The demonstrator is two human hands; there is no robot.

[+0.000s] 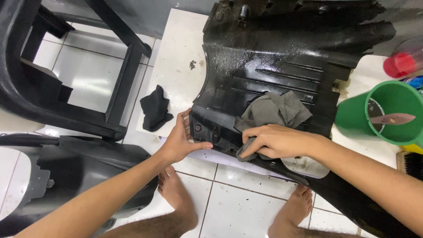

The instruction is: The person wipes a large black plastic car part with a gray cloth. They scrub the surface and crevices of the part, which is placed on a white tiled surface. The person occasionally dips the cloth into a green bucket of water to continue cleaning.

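A large black plastic vehicle panel [282,57] lies wet and glossy on a white board [176,57] over the tiled floor. My left hand [183,139] grips the panel's near left edge, thumb along its lower rim. My right hand [273,141] is closed on a grey rag [275,110], pressing it against the panel's near edge; most of the rag lies bunched on the panel above my fingers. My bare feet stand on the tiles below.
A small black cloth [155,108] lies on the white board left of the panel. A green bucket [352,117] with a brush inside stands at right, a red-capped bottle [403,64] behind it. A black plastic chair [66,66] is at upper left, another black panel [75,167] at lower left.
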